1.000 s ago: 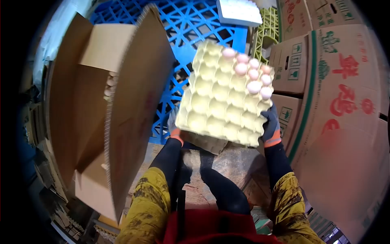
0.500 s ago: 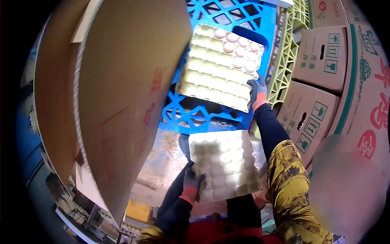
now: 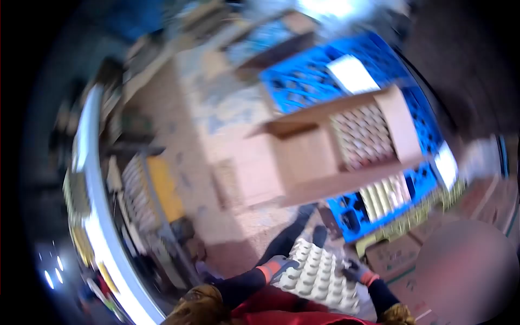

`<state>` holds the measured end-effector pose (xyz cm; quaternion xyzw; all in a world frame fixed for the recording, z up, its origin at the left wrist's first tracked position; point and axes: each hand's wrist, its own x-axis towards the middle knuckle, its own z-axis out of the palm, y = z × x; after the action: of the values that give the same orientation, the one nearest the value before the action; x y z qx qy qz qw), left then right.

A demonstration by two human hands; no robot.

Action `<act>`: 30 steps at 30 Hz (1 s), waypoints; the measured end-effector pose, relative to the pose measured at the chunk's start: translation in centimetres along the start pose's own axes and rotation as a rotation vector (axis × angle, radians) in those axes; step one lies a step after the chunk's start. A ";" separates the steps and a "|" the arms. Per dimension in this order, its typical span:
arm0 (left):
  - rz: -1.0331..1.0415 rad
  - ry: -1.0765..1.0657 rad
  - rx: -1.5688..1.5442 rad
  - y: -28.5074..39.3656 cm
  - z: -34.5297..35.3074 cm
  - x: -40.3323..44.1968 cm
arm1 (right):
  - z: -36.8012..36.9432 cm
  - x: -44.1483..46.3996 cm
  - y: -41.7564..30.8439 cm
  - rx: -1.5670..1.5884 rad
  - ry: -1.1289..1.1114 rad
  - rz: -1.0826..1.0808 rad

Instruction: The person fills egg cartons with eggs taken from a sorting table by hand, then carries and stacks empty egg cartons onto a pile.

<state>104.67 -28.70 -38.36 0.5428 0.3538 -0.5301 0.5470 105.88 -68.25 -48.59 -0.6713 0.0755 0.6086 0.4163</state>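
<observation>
Carton part-filled, tray in hand

Head view. Landmark: the open brown cardboard carton (image 3: 346, 184), flaps raised, standing over a blue plastic lattice pallet (image 3: 355, 234). Its right part holds a moulded egg tray (image 3: 362, 135) with rows of rounded, pinkish-brown shapes, eggs by the look of them; layers beneath hidden. Left part shows bare cardboard inside. My reading: filling is partway, right part loaded, left part yet to be loaded, flaps yet to be closed.

Just on the near side of the carton, on the pallet: a pale yellow egg tray (image 3: 376, 200), pinkish shapes along its right end, probably eggs. Count lost in blur.

Nearer the wearer than the carton, off the pallet: a cream moulded-pulp egg tray (image 3: 319, 273), tilted, held low before the body. Cups and peaks show; no eggs made out in it. Left hand (image 3: 279, 265), grey glove with orange cuff, clamps its left edge, fingers over the rim. Right hand (image 3: 357, 272), dark glove with orange cuff, is at its right edge, fingers bent; whether they pinch, cannot tell.

Beyond the carton: a white block (image 3: 352, 73) on the pallet. Near right of the carton: a yellow-green plastic lattice (image 3: 411, 219), then printed cardboard boxes (image 3: 392, 254). Well left of the carton: stacked egg trays (image 3: 138, 189).
</observation>
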 end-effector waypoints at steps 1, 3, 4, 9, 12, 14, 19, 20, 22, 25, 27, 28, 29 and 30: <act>0.095 0.099 0.050 -4.1 -1.5 0.4 | 0.7 -2.4 -4.1 0.164 -0.138 0.080; 0.127 0.201 0.068 -4.2 -5.4 -7.7 | 2.5 -2.0 -7.0 0.012 -0.189 -0.110; 0.108 0.271 0.017 -5.4 -7.4 -11.9 | 3.4 -1.8 -8.1 -0.044 -0.195 -0.175; 0.289 0.618 -0.725 -19.6 -13.8 -29.3 | 16.9 -1.6 -27.4 -0.720 -0.474 -0.638; 0.590 0.813 -1.153 -27.2 -15.7 -35.7 | 28.7 -3.0 -38.4 -0.190 -0.571 -0.425; 0.806 1.060 -1.135 -30.3 -18.3 -37.9 | 37.8 -2.5 -47.0 0.049 -0.446 -0.262; 0.950 1.505 -1.009 -34.8 -29.1 -45.1 | 57.0 3.5 -64.0 -0.340 -0.477 -0.957; 0.985 1.543 -0.994 -36.1 -31.6 -45.8 | 60.9 1.3 -68.5 -0.346 -0.521 -1.022; 0.998 1.527 -1.099 -36.2 -35.7 -50.5 | 66.7 1.4 -75.5 -0.436 -0.566 -1.072; 1.246 1.383 -1.249 -38.4 -41.2 -52.8 | 73.5 -0.7 -81.7 -0.325 -0.600 -1.089; 1.337 1.441 -1.203 -38.3 -43.0 -53.8 | 76.0 -0.1 -84.5 -0.429 -0.588 -1.159; 1.273 1.542 -1.149 -39.1 -44.7 -52.8 | 77.3 0.7 -85.9 -0.479 -0.579 -1.185; 1.234 1.603 -1.133 -39.3 -46.5 -52.5 | 78.9 1.7 -87.6 -0.494 -0.602 -1.224; 1.197 1.682 -1.061 -39.3 -48.1 -53.3 | 80.7 2.6 -89.8 -0.505 -0.624 -1.261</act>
<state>65.83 34.26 -3.41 0.5067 0.4702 0.5561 0.4614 100.29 42.96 -1.90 -0.4585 -0.5877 0.4153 0.5215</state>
